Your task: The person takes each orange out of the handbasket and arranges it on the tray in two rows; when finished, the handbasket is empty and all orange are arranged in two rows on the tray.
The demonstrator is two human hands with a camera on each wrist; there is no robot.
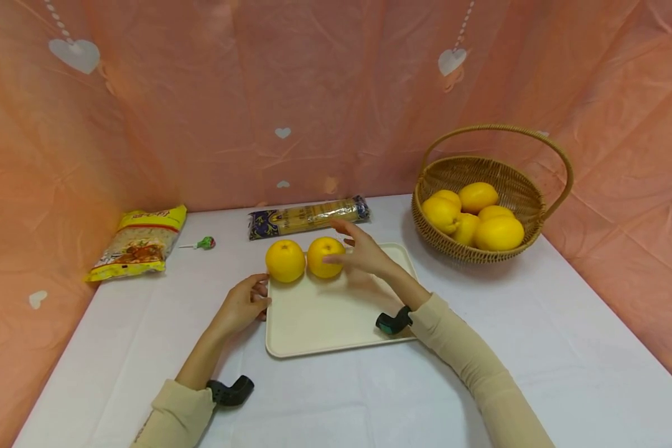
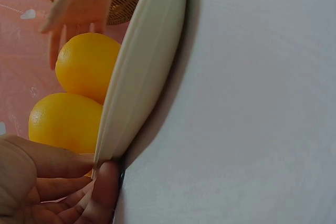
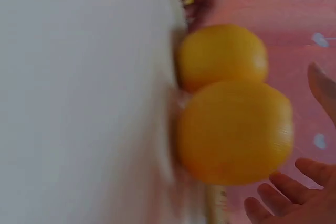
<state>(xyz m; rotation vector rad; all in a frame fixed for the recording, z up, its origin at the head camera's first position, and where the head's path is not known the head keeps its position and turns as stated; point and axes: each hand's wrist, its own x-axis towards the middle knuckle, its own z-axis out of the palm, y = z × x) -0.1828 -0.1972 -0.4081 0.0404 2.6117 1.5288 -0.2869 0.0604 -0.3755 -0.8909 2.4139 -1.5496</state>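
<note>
A cream tray (image 1: pixel 325 320) lies on the table with two round oranges along its far left part, the left orange (image 1: pixel 285 261) and the right orange (image 1: pixel 325 257). My left hand (image 1: pixel 246 303) pinches the tray's left rim between thumb and fingers, as the left wrist view shows from close by. Over the tray's far side, my right hand (image 1: pixel 364 249) reaches toward the right orange with fingers spread. In the right wrist view that hand's fingers (image 3: pixel 283 190) stand apart around the near orange (image 3: pixel 236 132), with a gap between them and the fruit.
A wicker basket (image 1: pixel 484 163) with a tall handle holds several yellow fruits at the back right. Behind the tray lies a pack of noodles (image 1: pixel 308 218). A lollipop (image 1: pixel 205 242) and a yellow food bag (image 1: pixel 140 242) lie at the left.
</note>
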